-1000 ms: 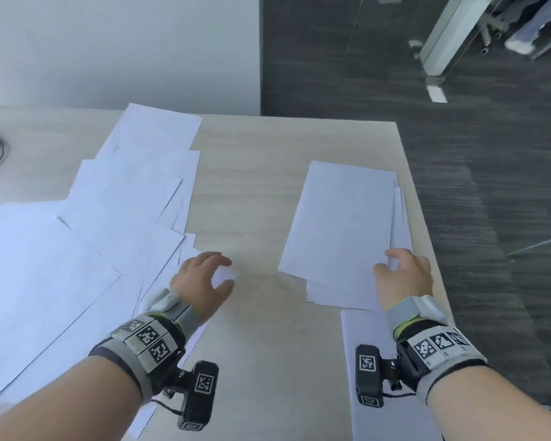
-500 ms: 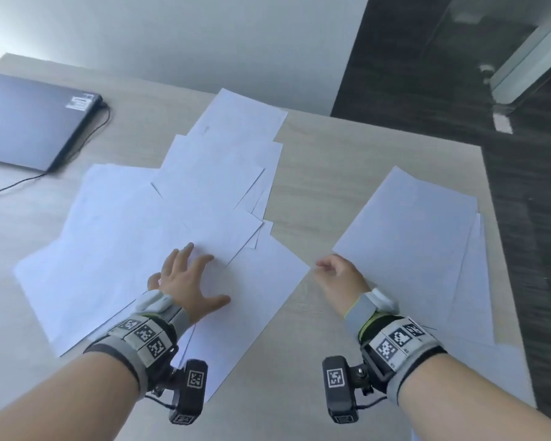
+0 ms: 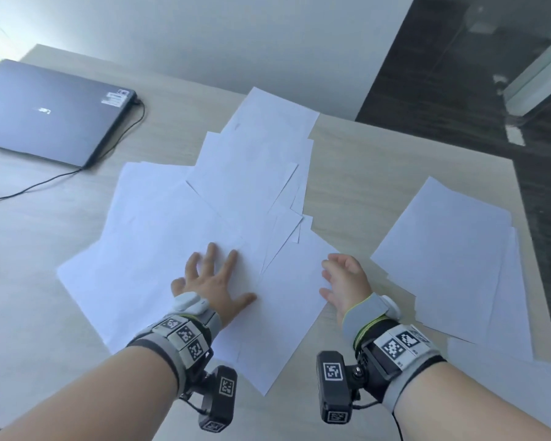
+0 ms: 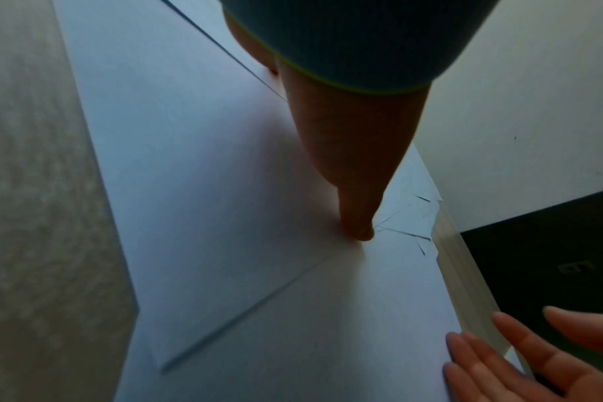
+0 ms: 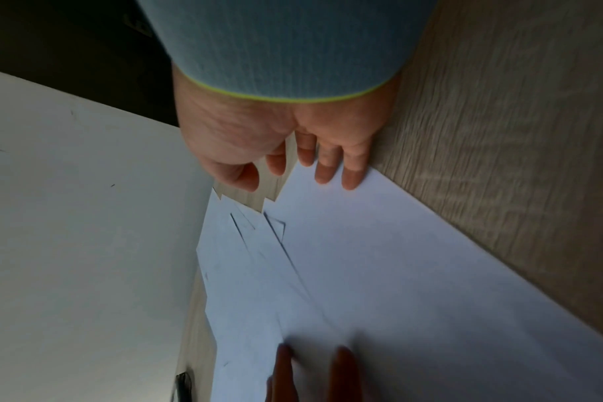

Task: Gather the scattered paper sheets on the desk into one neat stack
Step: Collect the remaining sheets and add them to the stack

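Observation:
Several white paper sheets (image 3: 178,237) lie fanned and overlapping across the middle of the light wooden desk (image 3: 357,173). My left hand (image 3: 210,275) lies flat on them with its fingers spread, and the thumb (image 4: 355,217) presses the paper. My right hand (image 3: 341,278) stands on edge with straight fingers (image 5: 341,168) against the right edge of the nearest sheet (image 3: 287,313). A second, loosely squared pile of sheets (image 3: 452,262) lies at the desk's right side.
A closed dark laptop (image 3: 45,113) with a cable (image 3: 45,183) sits at the far left of the desk. The desk's right edge (image 3: 531,249) drops to dark flooring. A white wall stands behind.
My right hand left the right-hand pile and moved left to the edge of the spread sheets. My left hand slid up onto the spread sheets and flattened. The view swung left, showing the laptop.

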`<state>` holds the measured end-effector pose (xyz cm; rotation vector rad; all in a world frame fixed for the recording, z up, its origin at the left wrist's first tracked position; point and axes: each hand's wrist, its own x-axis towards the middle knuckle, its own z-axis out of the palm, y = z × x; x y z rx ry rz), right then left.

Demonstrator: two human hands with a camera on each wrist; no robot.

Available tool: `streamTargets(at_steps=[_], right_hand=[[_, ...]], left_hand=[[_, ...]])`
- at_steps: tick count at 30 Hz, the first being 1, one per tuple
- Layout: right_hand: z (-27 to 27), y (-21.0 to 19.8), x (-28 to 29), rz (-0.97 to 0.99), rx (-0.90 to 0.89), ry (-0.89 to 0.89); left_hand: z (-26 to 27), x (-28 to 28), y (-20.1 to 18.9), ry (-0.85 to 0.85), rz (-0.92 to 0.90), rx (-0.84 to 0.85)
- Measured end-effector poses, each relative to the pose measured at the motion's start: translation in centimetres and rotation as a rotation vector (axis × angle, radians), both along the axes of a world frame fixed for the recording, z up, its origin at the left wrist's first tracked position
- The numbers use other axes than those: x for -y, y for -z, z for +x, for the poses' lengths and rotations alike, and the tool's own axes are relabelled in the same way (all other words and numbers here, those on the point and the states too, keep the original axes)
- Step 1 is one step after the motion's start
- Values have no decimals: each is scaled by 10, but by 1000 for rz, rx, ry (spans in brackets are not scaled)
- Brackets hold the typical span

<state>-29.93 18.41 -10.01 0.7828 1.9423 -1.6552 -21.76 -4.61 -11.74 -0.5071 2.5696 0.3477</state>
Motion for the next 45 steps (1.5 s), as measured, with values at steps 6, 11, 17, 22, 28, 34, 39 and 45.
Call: streamTargets(at_steps=[6, 11, 17, 22, 28, 34, 39, 45], right_hand=[[11, -7, 0, 160, 49, 25], [14, -14, 8, 147, 113, 7], [18, -19, 36, 44, 90, -95], [24, -20, 57, -133, 184, -75], [17, -20, 64, -175, 207, -1], [14, -17, 67, -186, 214, 33], [13, -17, 69, -198, 219, 48], [13, -17, 70, -209, 223, 49]], left_hand=[[-13, 45, -11, -221, 19, -138], [-10, 122, -10, -498, -92, -85], [-20, 145, -11, -413, -151, 4], [-29, 135, -10, -371, -131, 12], [-28, 136, -7, -340, -112, -22], [-39, 134, -7, -445, -17, 14], [-40, 122, -10, -387, -25, 50], [-38, 101, -13, -399, 55, 18]])
